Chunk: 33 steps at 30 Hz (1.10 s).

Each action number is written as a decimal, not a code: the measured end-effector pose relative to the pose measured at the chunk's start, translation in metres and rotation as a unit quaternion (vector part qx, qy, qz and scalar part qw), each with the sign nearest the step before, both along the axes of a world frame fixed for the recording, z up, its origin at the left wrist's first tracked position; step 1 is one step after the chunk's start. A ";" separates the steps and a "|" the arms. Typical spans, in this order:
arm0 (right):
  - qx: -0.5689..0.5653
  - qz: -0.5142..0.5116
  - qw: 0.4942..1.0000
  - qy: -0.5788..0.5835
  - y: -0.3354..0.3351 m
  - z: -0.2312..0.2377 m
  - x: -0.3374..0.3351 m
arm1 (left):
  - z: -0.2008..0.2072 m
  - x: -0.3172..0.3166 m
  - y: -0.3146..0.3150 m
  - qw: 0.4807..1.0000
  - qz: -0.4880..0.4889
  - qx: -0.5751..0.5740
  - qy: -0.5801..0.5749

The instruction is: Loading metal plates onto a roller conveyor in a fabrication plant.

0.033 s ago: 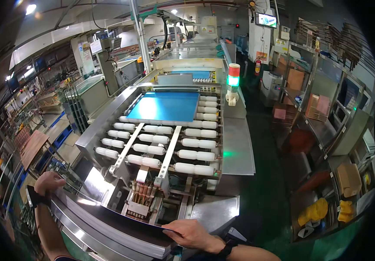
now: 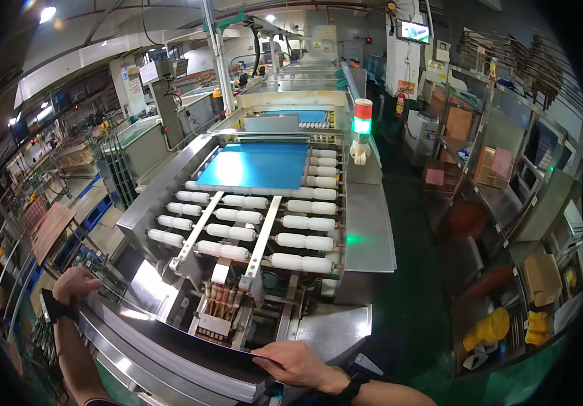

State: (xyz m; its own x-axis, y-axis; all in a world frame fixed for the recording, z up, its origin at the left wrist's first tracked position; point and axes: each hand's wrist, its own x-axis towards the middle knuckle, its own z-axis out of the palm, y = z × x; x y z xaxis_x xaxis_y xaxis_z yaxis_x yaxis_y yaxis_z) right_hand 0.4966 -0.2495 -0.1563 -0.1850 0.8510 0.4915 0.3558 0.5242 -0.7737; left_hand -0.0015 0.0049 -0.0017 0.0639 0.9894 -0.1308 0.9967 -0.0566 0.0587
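Observation:
A thin dark sheet (image 2: 214, 357) lies along the top of a thick stack of pale-edged sheets (image 2: 170, 360) in front of me. At its right corner my right hand (image 2: 297, 365) is closed, the thumb on top and the fingers pressed against the edge. By the left end of the same sheet, my left hand (image 2: 76, 284) is closed with its fingers curled; its exact contact with the corner is partly hidden. Beyond the stack, a shiny blue panel (image 2: 254, 166) rests flat on the white rollers (image 2: 237, 215) of a conveyor.
Two pale perforated strips (image 2: 262, 240) run between the rollers. A signal lamp (image 2: 362, 125), lit green, stands on the conveyor's right side. Metal shelving (image 2: 501, 196) with boards and yellow gloves (image 2: 487, 329) is at right. Copper-coloured panels (image 2: 53, 230) lean at left.

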 end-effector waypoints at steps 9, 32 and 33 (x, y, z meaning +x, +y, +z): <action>-0.021 -0.002 1.000 -0.001 -0.001 0.001 -0.001 | 0.008 0.005 -0.006 0.999 0.023 -0.029 -0.021; -0.012 -0.014 1.000 -0.002 -0.003 0.008 -0.004 | 0.008 0.008 -0.007 0.999 -0.014 -0.005 -0.050; -0.012 -0.014 1.000 0.000 -0.003 0.008 -0.003 | 0.007 0.007 -0.006 0.999 -0.010 -0.004 -0.050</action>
State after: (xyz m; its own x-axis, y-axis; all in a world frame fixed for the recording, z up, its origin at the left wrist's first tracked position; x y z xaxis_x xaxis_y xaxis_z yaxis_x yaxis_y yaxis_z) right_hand 0.4933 -0.2529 -0.1485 -0.1604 0.8680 0.4699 0.3710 0.4942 -0.7862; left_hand 0.0057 -0.0016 0.0055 0.0969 0.9867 -0.1304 0.9846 -0.0759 0.1578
